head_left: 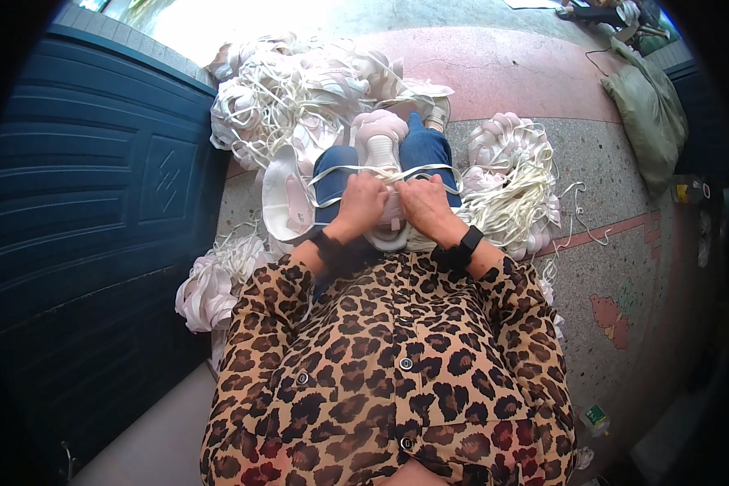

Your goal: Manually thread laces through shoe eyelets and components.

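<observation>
A pale pink and white shoe [378, 150] is held between my knees, toe pointing away from me. Over its tongue, my left hand [363, 204] is closed with the fingers pinched on a cream shoelace [335, 170]. Close beside it, my right hand [428, 208] also pinches the lace, its fingers curled. Loops of lace spread out to both sides across my jeans. My hands partly cover the shoe's throat and eyelets. Against my left leg leans another white shoe piece [277, 198] with a pink inside.
A large heap of laced shoe uppers [300, 97] lies at the far left. Another bundle [510, 162] sits by my right leg, and a third [219, 283] near my left elbow. A dark blue door [97, 186] stands left; a grey-green sack [646, 121] slumps at far right.
</observation>
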The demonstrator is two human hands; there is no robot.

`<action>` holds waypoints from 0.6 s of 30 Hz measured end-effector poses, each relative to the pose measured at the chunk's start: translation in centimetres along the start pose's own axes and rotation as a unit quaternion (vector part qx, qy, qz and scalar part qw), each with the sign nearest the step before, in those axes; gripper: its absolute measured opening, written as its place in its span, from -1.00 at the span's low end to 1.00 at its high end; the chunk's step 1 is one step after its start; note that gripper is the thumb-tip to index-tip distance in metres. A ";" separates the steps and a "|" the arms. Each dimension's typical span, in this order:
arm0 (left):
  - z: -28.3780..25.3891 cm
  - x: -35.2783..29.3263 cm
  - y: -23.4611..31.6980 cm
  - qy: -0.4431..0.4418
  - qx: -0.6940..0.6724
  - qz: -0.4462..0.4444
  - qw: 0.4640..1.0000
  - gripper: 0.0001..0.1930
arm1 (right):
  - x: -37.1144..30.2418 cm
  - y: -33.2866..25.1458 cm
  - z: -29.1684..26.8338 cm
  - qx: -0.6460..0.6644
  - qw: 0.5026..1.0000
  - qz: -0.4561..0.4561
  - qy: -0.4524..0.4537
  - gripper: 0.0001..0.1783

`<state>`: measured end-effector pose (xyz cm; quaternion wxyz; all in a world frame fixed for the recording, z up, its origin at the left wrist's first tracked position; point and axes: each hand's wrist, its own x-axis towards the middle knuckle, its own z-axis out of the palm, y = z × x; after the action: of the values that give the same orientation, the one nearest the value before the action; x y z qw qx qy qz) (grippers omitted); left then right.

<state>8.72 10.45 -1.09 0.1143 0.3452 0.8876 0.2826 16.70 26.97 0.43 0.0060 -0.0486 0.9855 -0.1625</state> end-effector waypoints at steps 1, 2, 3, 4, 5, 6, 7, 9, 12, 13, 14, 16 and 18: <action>-0.2 0.2 -0.1 -0.006 -0.048 -0.020 0.999 -0.87 | 0.1 0.0 -0.2 -0.002 1.000 -0.001 -0.007 -0.91; -0.3 0.3 -0.1 -0.013 -0.095 -0.040 0.995 -0.85 | 0.2 0.0 -0.4 -0.005 1.000 -0.002 -0.013 -0.91; -0.4 0.3 -0.1 -0.019 -0.142 -0.059 0.988 -0.83 | 0.2 0.0 -0.3 -0.006 1.000 -0.006 -0.010 -0.91; -0.4 0.5 0.2 -0.019 -0.127 -0.077 0.989 -0.83 | 0.4 0.1 -0.2 -0.011 1.000 -0.012 -0.006 -0.91; -0.4 0.5 0.7 -0.020 -0.111 -0.095 0.989 -0.83 | 0.5 0.3 -0.1 -0.015 1.000 -0.017 -0.002 -0.91; -0.1 0.5 0.7 -0.008 -0.103 -0.095 0.990 -0.82 | 0.5 0.5 0.0 -0.012 1.000 -0.011 -0.003 -0.91; 0.3 0.5 0.7 0.005 -0.096 -0.096 0.991 -0.82 | 0.5 0.5 0.1 -0.012 1.000 -0.003 -0.012 -0.91; 1.4 0.0 -0.7 0.033 -0.133 -0.095 0.986 -0.79 | 0.7 0.2 0.0 -0.010 0.999 0.006 -0.030 -0.91; 1.0 0.0 -1.1 0.002 -0.299 -0.163 0.940 -0.76 | 0.5 0.7 -0.3 0.039 0.999 0.002 -0.036 -0.89; 0.4 -0.1 -1.4 -0.021 -0.318 -0.175 0.932 -0.76 | 0.6 0.7 -0.1 0.054 0.998 -0.008 -0.034 -0.88; -0.2 -0.1 -1.7 -0.044 -0.336 -0.186 0.922 -0.76 | 0.7 0.9 0.1 0.067 0.997 -0.018 -0.031 -0.88; -1.2 0.1 -1.7 -0.065 -0.303 -0.168 0.936 -0.79 | 0.8 1.3 0.2 0.084 0.995 -0.045 -0.020 -0.86; -2.1 0.2 -0.8 -0.064 -0.130 -0.066 0.987 -0.80 | 0.7 1.8 0.4 0.102 0.994 -0.046 -0.019 -0.86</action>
<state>7.23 9.20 0.16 0.2331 0.2850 0.8551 0.3651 15.89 28.42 -0.55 0.0219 -0.0963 0.9602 -0.2614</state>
